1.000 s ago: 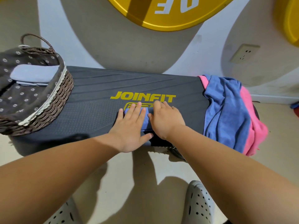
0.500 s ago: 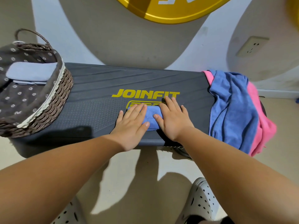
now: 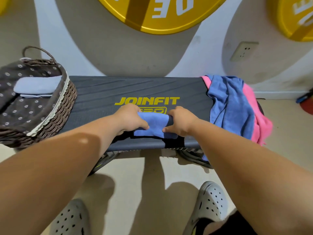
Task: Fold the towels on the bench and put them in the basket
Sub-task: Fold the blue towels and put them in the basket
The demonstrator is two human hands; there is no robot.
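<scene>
A small folded blue towel (image 3: 154,125) lies near the front edge of the dark bench (image 3: 105,99), just below the yellow logo. My left hand (image 3: 130,118) grips its left end, thumb on top. My right hand (image 3: 180,121) grips its right end the same way. A wicker basket (image 3: 55,112) with a dotted dark lining stands on the bench's left end and holds a folded pale blue towel (image 3: 38,85). An unfolded blue towel (image 3: 232,106) lies over a pink towel (image 3: 259,119) on the bench's right end.
The wall behind the bench carries yellow discs (image 3: 160,12) and a socket (image 3: 243,50). My two grey clogs (image 3: 210,206) stand on the beige floor in front of the bench. A red and blue object (image 3: 307,104) sits at the far right.
Both hands lay flat on the folded blue towel before; now their fingers curl round its two ends. The camera view has shifted slightly.
</scene>
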